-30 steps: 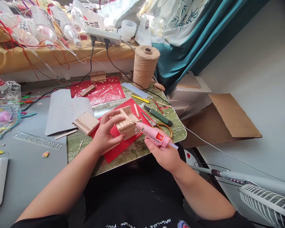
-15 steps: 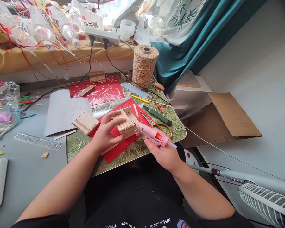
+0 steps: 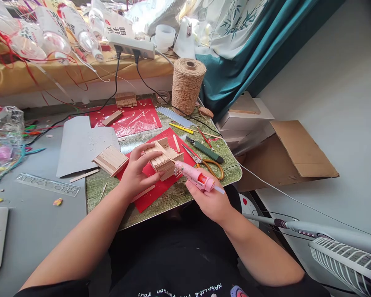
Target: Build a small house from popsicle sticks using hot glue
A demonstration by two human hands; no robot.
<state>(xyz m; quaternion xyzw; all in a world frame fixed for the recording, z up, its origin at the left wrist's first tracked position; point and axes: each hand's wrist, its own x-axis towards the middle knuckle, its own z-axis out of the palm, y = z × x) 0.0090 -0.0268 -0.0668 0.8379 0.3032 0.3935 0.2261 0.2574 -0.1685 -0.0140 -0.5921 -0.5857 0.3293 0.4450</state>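
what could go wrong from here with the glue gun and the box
The right hand has the glue gun with its tip at the box, near the fingers of the left hand: a slip might burn them, if the tip is hot. The scissors lie just beyond the gun, so a sideways move could knock them.

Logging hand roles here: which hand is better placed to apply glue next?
Probably the right hand: it grips the pink glue gun, pointed at the wooden stick box, while the left hand holds that box.
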